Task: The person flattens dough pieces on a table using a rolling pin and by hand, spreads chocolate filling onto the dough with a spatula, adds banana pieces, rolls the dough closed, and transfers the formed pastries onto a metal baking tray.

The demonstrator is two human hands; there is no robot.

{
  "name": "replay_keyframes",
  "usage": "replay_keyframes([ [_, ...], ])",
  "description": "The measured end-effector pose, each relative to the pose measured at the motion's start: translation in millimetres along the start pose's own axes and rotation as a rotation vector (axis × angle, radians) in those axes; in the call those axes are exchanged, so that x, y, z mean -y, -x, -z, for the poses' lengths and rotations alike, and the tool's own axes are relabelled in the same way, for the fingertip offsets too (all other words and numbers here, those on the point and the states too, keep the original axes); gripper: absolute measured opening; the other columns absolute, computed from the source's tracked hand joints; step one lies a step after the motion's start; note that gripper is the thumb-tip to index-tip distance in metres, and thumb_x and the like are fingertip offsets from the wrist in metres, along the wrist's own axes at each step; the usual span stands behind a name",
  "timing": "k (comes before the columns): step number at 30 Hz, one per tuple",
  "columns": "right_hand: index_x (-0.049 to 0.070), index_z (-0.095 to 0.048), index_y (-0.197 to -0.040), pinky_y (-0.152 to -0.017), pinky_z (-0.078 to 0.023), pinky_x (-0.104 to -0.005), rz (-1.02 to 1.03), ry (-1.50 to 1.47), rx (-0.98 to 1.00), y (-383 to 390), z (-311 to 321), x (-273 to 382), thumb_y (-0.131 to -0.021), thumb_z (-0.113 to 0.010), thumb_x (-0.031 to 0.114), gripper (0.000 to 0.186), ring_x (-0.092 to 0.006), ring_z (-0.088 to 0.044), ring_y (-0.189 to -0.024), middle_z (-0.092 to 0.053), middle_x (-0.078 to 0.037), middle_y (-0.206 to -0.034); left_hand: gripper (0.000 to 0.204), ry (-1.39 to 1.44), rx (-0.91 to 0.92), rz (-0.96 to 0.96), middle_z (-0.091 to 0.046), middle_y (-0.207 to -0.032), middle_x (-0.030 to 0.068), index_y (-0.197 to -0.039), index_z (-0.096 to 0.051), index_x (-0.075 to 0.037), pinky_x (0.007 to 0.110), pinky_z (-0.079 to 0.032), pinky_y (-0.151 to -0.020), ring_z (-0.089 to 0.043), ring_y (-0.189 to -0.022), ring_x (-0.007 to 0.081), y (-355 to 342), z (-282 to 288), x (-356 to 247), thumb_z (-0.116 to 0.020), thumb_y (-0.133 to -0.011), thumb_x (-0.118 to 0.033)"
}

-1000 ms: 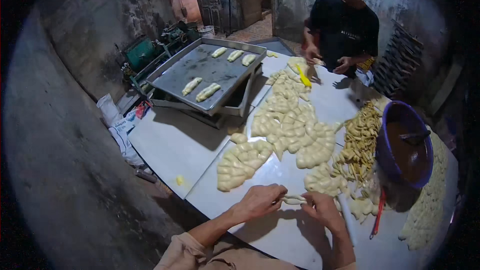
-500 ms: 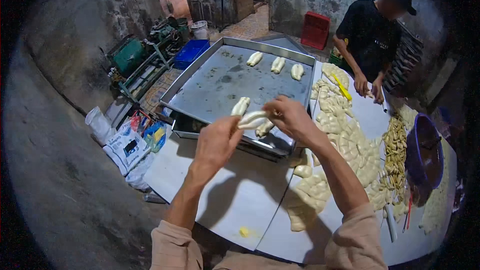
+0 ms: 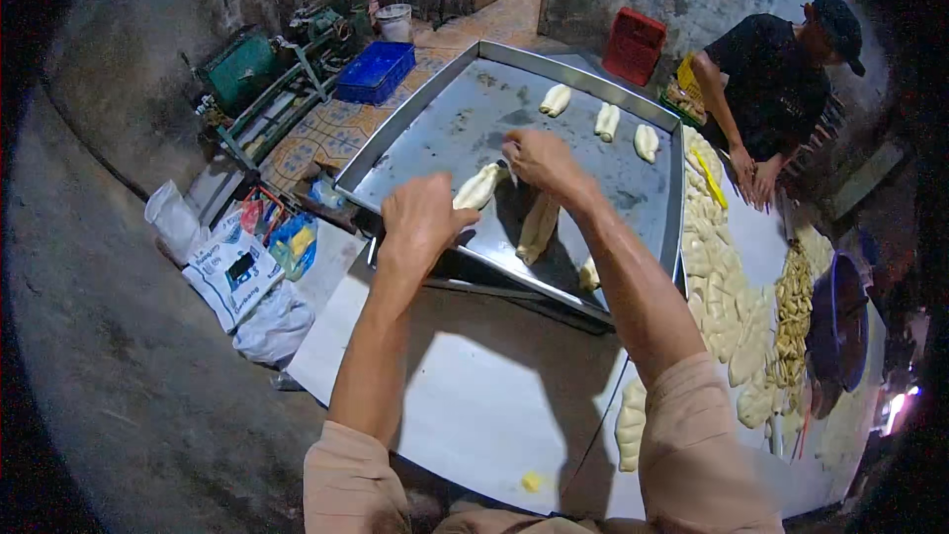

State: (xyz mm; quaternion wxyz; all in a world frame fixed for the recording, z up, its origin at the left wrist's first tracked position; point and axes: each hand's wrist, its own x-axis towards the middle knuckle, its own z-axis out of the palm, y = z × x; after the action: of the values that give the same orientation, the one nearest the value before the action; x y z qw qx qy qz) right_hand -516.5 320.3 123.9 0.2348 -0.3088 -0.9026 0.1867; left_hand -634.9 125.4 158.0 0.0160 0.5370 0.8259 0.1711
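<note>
A pale, filled dough roll lies slanted between my hands, low over or on the left part of a large metal baking tray. My left hand has its curled fingers and thumb at the lower end of the roll. At the upper end, my right hand is closed with its fingertips pointing down, partly hidden. Just right of them, a second dough roll rests on the tray in the shadow of my arm. Another roll shows partly behind my right forearm. Toward the far edge sits a dough roll in a row.
Flattened dough pieces cover the table's right side, beside brown filling strips and a purple basin. A co-worker handles something at far right. Plastic bags, a blue crate and green machinery stand left.
The dough roll held between my hands has moved forward over the tray, left of the other near rolls. My right hand has moved away from me. The view has shifted left.
</note>
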Motion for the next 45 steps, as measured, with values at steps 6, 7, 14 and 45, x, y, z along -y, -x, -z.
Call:
replay_keyframes([
  [6,-0.001,-0.077,-0.092,-0.079,-0.058,-0.0498,-0.100,0.084,0.182,-3,-17,39,-0.082,-0.074,0.038,0.040,-0.0449,-0.072,-0.088,-0.072,-0.029,-0.094,0.035,-0.008,0.072,0.050,-0.075,-0.092,0.0212,-0.103,-0.079,-0.012,0.052,-0.056,-0.082,-0.073,-0.090,0.0399,-13,-16,0,-0.079,-0.080,-0.039],
  [7,0.000,-0.077,-0.092,-0.079,-0.057,-0.0474,-0.108,0.049,0.226,-6,-20,42,-0.079,-0.073,0.037,0.039,-0.0413,-0.072,-0.087,-0.073,-0.026,-0.094,0.035,-0.025,0.071,0.038,-0.075,-0.093,0.0207,-0.103,-0.079,-0.012,0.051,-0.056,-0.081,-0.073,-0.090,0.0397,-11,-18,2,-0.079,-0.079,-0.038],
  [14,0.004,-0.078,-0.093,-0.081,-0.058,-0.0483,-0.130,0.014,0.154,0,-15,41,-0.083,-0.070,0.036,0.035,-0.0411,-0.073,-0.088,-0.074,-0.023,-0.091,0.036,-0.006,0.099,-0.001,-0.075,-0.096,0.0180,-0.102,-0.078,-0.011,0.050,-0.056,-0.081,-0.072,-0.092,0.0385,-8,-15,0,-0.079,-0.077,-0.036],
  [45,-0.002,-0.076,-0.091,-0.086,-0.055,-0.0530,-0.118,-0.126,0.055,3,-25,26,-0.084,-0.064,0.027,0.032,-0.0461,-0.071,-0.091,-0.072,-0.029,-0.094,0.047,-0.055,-0.073,0.053,-0.075,-0.087,0.0209,-0.092,-0.077,-0.005,0.050,-0.057,-0.075,-0.074,-0.086,0.0387,-3,-15,-16,-0.081,-0.078,-0.049],
])
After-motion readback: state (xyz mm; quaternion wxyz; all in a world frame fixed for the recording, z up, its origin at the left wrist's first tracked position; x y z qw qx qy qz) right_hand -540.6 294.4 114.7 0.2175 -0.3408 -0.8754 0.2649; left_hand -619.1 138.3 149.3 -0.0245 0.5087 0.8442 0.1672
